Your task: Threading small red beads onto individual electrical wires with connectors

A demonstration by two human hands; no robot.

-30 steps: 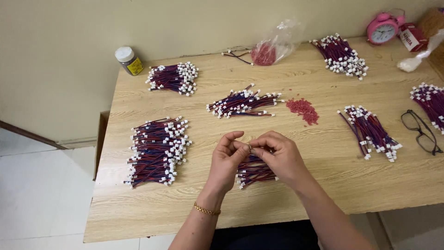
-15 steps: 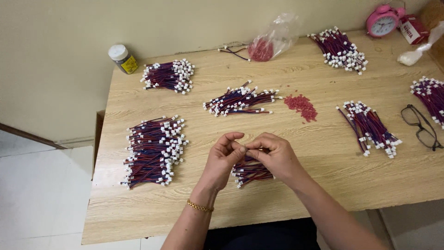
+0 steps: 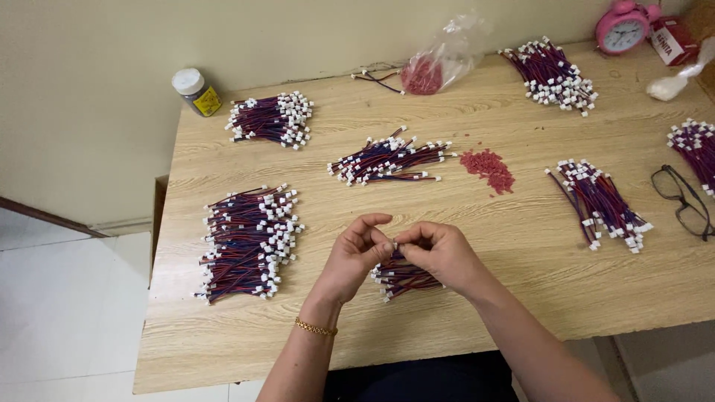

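Observation:
My left hand (image 3: 355, 253) and my right hand (image 3: 439, 253) meet above the near middle of the wooden table (image 3: 521, 298). Together their fingertips pinch one small white connector of a red-and-blue wire. Under my hands lies a small bundle of the same wires (image 3: 402, 277), partly hidden by my right hand. A gold bracelet sits on my left wrist. A large stack of wires (image 3: 249, 242) lies just to the left. A loose pile of wires (image 3: 387, 160) lies beyond my hands, beside a heap of small red pieces (image 3: 488, 169).
More wire bundles lie at the back left (image 3: 272, 119), back right (image 3: 551, 74), right (image 3: 599, 202) and far right edge (image 3: 696, 149). A plastic bag of red pieces (image 3: 439, 59), a small jar (image 3: 196, 91), a pink alarm clock (image 3: 624, 28) and black glasses (image 3: 681, 199) are also on the table.
My hands stay together on the connector with only small finger movements. The view has shifted slightly.

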